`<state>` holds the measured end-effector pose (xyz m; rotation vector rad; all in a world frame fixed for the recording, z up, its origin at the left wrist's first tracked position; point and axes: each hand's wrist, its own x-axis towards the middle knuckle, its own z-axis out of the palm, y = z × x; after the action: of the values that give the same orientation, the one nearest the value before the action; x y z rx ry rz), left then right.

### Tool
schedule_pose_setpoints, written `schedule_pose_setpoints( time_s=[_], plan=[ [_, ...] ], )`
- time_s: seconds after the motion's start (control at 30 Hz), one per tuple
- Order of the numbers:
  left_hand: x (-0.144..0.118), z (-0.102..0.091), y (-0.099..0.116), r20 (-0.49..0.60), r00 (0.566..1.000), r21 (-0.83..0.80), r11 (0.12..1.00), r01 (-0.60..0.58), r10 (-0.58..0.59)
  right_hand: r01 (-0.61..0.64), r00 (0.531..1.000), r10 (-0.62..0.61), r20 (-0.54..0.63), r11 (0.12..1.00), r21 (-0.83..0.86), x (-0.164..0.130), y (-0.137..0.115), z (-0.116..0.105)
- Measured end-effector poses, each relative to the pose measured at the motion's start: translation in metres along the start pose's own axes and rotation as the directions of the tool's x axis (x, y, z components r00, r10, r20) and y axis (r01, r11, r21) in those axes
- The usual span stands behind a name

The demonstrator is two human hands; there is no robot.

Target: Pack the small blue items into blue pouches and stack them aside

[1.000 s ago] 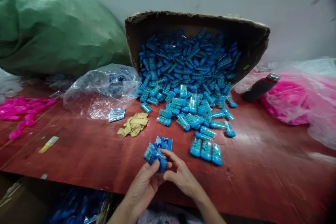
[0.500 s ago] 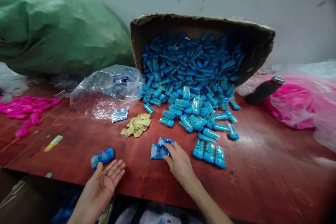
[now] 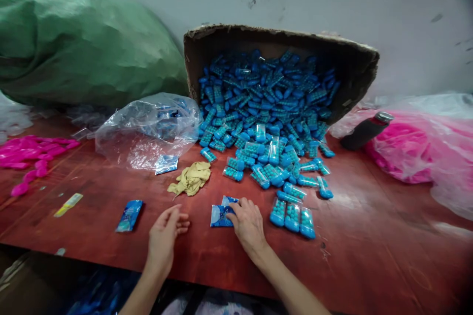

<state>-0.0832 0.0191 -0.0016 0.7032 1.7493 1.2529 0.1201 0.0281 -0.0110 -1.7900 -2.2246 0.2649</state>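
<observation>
My right hand point(image 3: 249, 224) pinches the edge of a blue printed sachet point(image 3: 219, 216) lying flat on the table, with a second sachet point(image 3: 229, 200) partly under its fingers. My left hand point(image 3: 166, 231) hovers over the table left of them, fingers loosely bent and apart, holding nothing. Farther left lies a blue packet point(image 3: 129, 215), apart from the hand. Just right of my right hand, three clear tubes with blue caps and blue-green balls point(image 3: 292, 215) lie side by side.
A tipped cardboard box point(image 3: 190, 59) spills many similar tubes point(image 3: 269, 88). Around are a crumpled yellow cloth point(image 3: 192, 178), a clear plastic bag point(image 3: 148, 128), a green sack point(image 3: 84, 49), pink pieces point(image 3: 33, 152), a dark bottle point(image 3: 364, 133) and a bag of pink items point(image 3: 402, 152).
My left hand has moved right, away from the blue packet, and turned from palm up to fingers bent. The packet now lies at a different angle. My right hand stays at the sachets.
</observation>
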Motion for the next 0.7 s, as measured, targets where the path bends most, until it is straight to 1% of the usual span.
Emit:
schedule_pose_setpoints(
  time_s=[0.03, 0.07, 0.1, 0.13, 0.17, 0.2, 0.23, 0.27, 0.33, 0.4, 0.43, 0.5, 0.57, 0.63, 0.67, 0.7],
  plan=[
    [-0.002, 0.007, 0.001, 0.007, 0.981, 0.19, 0.963, -0.194, 0.196, -0.001, 1.0, 0.001, 0.004, 1.0, -0.005, 0.001, -0.001, -0.003],
    [-0.002, 0.013, 0.002, 0.054, 0.921, 0.357, 0.854, -0.378, 0.385, 0.001, 1.0, -0.001, 0.008, 1.0, -0.012, 0.004, -0.003, -0.007],
    [0.002, 0.019, 0.003, 0.11, 0.844, 0.493, 0.709, -0.505, 0.525, 0.006, 1.0, -0.005, 0.008, 1.0, -0.019, 0.008, -0.005, -0.011],
    [0.009, 0.024, 0.004, 0.162, 0.777, 0.594, 0.568, -0.569, 0.608, 0.013, 1.0, -0.013, 0.005, 1.0, -0.022, 0.014, -0.009, -0.014],
    [0.018, 0.028, 0.005, 0.191, 0.742, 0.674, 0.463, -0.575, 0.642, 0.024, 1.0, -0.024, 0.002, 1.0, -0.02, 0.021, -0.014, -0.017],
    [0.028, 0.031, 0.005, 0.206, 0.736, 0.733, 0.396, -0.553, 0.645, 0.04, 0.999, -0.04, 0.0, 0.999, -0.014, 0.031, -0.019, -0.018],
    [0.039, 0.033, 0.004, 0.22, 0.739, 0.769, 0.353, -0.533, 0.636, 0.064, 0.998, -0.064, 0.003, 0.998, -0.004, 0.043, -0.026, -0.017],
    [0.049, 0.035, 0.003, 0.239, 0.737, 0.784, 0.323, -0.531, 0.633, 0.093, 0.996, -0.093, 0.013, 0.996, 0.007, 0.056, -0.032, -0.015],
    [0.064, 0.039, -0.001, 0.285, 0.705, 0.763, 0.292, -0.577, 0.649, 0.14, 0.989, -0.142, 0.048, 0.99, 0.029, 0.084, -0.044, -0.007],
    [0.073, 0.043, -0.004, 0.312, 0.665, 0.72, 0.288, -0.631, 0.678, 0.168, 0.982, -0.171, 0.077, 0.985, 0.052, 0.109, -0.053, 0.002],
    [0.075, 0.045, -0.004, 0.313, 0.655, 0.706, 0.292, -0.645, 0.688, 0.175, 0.98, -0.18, 0.089, 0.983, 0.061, 0.118, -0.054, 0.006],
    [0.073, 0.048, -0.002, 0.289, 0.661, 0.707, 0.312, -0.635, 0.693, 0.188, 0.976, -0.195, 0.102, 0.979, 0.076, 0.124, -0.052, 0.006],
    [0.063, 0.05, 0.0, 0.245, 0.671, 0.724, 0.328, -0.606, 0.699, 0.19, 0.975, -0.198, 0.099, 0.979, 0.078, 0.114, -0.041, -0.002],
    [0.045, 0.05, -0.001, 0.238, 0.675, 0.732, 0.328, -0.598, 0.699, 0.182, 0.978, -0.187, 0.088, 0.981, 0.066, 0.089, -0.024, -0.014],
    [0.034, 0.05, -0.003, 0.277, 0.675, 0.722, 0.316, -0.616, 0.684, 0.179, 0.979, -0.183, 0.088, 0.982, 0.055, 0.074, -0.014, -0.02],
    [0.023, 0.05, -0.007, 0.35, 0.68, 0.7, 0.302, -0.647, 0.644, 0.177, 0.979, -0.18, 0.099, 0.983, 0.043, 0.059, -0.005, -0.025]
  ],
)
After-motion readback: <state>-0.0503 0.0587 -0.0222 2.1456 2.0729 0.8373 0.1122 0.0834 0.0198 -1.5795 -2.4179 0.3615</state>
